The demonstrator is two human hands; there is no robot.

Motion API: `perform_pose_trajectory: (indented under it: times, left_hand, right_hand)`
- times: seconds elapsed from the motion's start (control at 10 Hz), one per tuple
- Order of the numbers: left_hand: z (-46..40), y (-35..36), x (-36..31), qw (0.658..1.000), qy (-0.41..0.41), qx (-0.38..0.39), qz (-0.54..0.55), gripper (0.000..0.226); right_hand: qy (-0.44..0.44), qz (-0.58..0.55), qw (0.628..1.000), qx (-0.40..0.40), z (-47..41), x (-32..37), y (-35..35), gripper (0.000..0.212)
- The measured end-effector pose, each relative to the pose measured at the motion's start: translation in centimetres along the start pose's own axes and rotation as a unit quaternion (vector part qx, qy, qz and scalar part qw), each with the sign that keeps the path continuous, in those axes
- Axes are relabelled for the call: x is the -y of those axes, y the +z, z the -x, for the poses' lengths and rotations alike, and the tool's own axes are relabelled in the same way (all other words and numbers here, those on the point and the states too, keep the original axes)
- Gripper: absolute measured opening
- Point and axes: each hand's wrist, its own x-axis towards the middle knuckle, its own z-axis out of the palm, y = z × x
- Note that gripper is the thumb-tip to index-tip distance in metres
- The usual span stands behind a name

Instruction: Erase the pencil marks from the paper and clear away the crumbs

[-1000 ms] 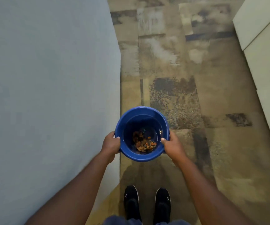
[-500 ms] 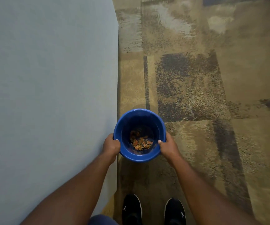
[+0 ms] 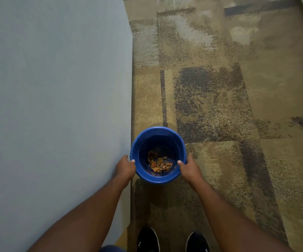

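— Looking into the blue bucket (image 3: 141,142), what's at the bottom?

— A small heap of orange and brown scraps (image 3: 158,163), lying toward the near side of the floor of the bucket. Whether they are eraser crumbs or pencil shavings I cannot tell; they are too small.

— And where is the bucket itself?

— Held out in front of the person, above the patterned carpet (image 3: 229,106), just to the right of a big pale blue-grey surface (image 3: 56,106) whose edge runs straight down the view. It looks like a tabletop, but nothing stands on it to prove that.

— Who has hold of it?

— Both hands. The left hand (image 3: 125,169) grips the rim on the left side, thumb hooked over the lip, fingers curled round the outer wall. The right hand (image 3: 189,169) does the same on the right side, thumb on the rim, fingers wrapped beneath it.

— Is the bucket level?

— Its mouth faces up toward the camera, roughly upright.

— Anything else?

— Two black shoes (image 3: 148,240) at the bottom edge, on the carpet, below the bucket, with bare forearms reaching out over them.
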Motion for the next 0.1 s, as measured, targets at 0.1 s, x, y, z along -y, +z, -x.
perform_pose_trajectory:
  times: [0.1]
  left_hand:
    - [2.69, -1.85, -0.72, 0.997, -0.002, -0.048, -0.052, 0.049]
  right_hand:
    - [0.005, 0.050, 0.998, -0.036, 2.89, 0.84, -1.51, 0.063]
